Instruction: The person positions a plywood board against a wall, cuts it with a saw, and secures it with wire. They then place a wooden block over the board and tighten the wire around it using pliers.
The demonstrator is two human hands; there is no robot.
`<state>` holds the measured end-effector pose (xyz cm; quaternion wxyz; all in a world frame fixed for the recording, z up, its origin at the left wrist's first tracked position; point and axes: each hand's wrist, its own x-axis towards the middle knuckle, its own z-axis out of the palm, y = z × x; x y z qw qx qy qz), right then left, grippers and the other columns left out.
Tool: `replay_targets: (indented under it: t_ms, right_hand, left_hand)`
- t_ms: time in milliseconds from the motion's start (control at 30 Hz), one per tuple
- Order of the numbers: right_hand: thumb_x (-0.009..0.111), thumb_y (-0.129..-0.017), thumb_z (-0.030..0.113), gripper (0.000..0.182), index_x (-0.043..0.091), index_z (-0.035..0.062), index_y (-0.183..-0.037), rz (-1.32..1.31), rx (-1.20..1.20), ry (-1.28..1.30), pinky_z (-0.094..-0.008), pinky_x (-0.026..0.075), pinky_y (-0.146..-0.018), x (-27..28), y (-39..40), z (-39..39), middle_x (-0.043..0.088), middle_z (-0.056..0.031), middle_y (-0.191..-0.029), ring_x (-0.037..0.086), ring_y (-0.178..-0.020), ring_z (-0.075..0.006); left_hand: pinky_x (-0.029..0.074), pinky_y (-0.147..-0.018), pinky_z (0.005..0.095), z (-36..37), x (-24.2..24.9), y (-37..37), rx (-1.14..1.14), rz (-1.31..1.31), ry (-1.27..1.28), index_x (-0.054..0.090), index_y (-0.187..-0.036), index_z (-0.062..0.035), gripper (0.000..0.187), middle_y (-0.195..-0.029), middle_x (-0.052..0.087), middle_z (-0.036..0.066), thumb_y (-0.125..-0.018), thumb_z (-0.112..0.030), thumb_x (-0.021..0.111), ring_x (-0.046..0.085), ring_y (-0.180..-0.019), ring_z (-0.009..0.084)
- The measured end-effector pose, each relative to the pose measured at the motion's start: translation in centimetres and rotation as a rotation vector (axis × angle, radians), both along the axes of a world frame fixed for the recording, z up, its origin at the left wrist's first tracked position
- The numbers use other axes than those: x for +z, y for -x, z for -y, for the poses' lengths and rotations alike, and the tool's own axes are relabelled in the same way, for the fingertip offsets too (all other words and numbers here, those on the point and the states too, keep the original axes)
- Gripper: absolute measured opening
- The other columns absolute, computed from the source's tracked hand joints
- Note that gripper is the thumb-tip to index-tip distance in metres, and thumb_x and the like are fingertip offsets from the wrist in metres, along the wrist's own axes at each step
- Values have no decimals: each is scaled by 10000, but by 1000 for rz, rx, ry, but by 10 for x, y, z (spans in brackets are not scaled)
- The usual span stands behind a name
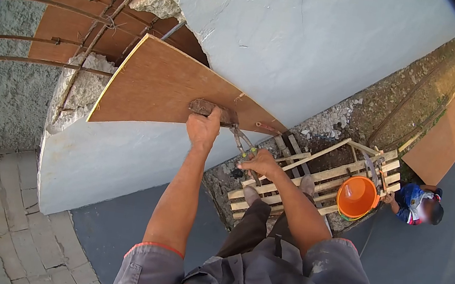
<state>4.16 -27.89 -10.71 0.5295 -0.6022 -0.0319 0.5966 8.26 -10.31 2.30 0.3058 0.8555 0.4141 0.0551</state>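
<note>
My left hand (203,131) grips a short, dark wooden block (215,111) and presses it to the face of a brown plywood sheet (171,85). The sheet lies against the grey wall, over part of the broken gap. My right hand (263,164) is closed around the handles of metal pincers (242,138), which have greenish marks on them. Their head reaches up to the right end of the block; whether the jaws bite on anything cannot be made out. A thin reddish rod (268,128) sticks out near the sheet's lower right corner.
Rusty rebar (88,35) crosses the broken concrete, with another plywood sheet (61,20) behind it. My feet stand on a slatted wooden platform (320,187). An orange bucket (357,196) sits on it, beside a person (417,203) below. More plywood (443,140) lies at the right.
</note>
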Motion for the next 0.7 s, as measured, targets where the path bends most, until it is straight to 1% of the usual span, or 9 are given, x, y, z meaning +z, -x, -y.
replay_targets:
  t_ms: [67,267,333,400,467,533,600,633,700]
  right_hand:
    - [754,-797,238,555,513,-40,-1213,853,-118,290,-446,568,-659,22,20,-1,675,-207,-885,699,-781,-311]
    - [625,-817,135,599,446,-31,-1364,1039,-94,281,-432,524,-641,4,33,-5,610,-212,-1083,656,-818,-300]
    - [609,-825,128,569,466,-26,-1353,765,-171,128,-407,521,-638,-1,31,1,618,-189,-1041,650,-806,-268]
    - [579,-841,114,513,504,-17,-1331,212,-304,-175,-359,515,-633,-3,22,11,633,-143,-957,639,-784,-204]
    - [549,-856,101,465,543,-7,-1308,-356,-410,-474,-311,509,-628,-6,14,12,648,-98,-873,627,-761,-140]
    - [601,-879,168,433,577,16,-1284,-157,-344,-252,-325,517,-634,-2,14,-1,662,-83,-831,637,-744,-147]
    - [665,-896,283,423,610,28,-1229,832,-4,324,-348,533,-659,5,12,-8,676,-78,-848,652,-747,-159]
    - [665,-896,283,423,610,28,-1229,833,-4,325,-348,533,-659,7,6,-7,676,-78,-848,652,-747,-159]
    - [730,-872,354,440,633,-2,-1111,598,135,229,-377,556,-686,12,-4,-5,682,-94,-827,682,-767,-189]
  left_hand:
    - [508,-456,359,-12,-27,3,-25,60,-75,607,-559,92,490,-526,609,162,-794,-330,690,637,-440,244]
    - [505,-459,364,-20,-39,5,-56,93,-154,625,-603,100,468,-542,620,155,-798,-323,679,636,-442,245]
    - [506,-464,364,-17,-35,4,-60,111,-157,631,-620,103,464,-547,623,154,-799,-323,678,637,-445,246]
    - [527,-742,488,-13,-29,3,-4,1,-82,684,-763,110,493,-800,677,309,-735,-382,675,684,-803,446]
    - [525,-626,425,-20,-38,2,-32,47,-130,662,-705,109,478,-683,658,231,-768,-364,676,666,-631,349]
    - [523,-509,361,-21,-38,5,-60,82,-175,640,-647,109,481,-566,639,152,-801,-345,676,647,-459,251]
    - [529,-525,364,-18,-35,5,-103,100,-197,656,-668,107,474,-586,655,163,-804,-347,669,656,-469,256]
    - [529,-525,364,-17,-31,3,-103,100,-196,656,-668,107,474,-586,655,163,-804,-347,669,656,-469,256]
    - [529,-750,487,-17,-27,4,-51,10,-91,684,-754,106,483,-796,664,324,-738,-377,679,681,-810,454]
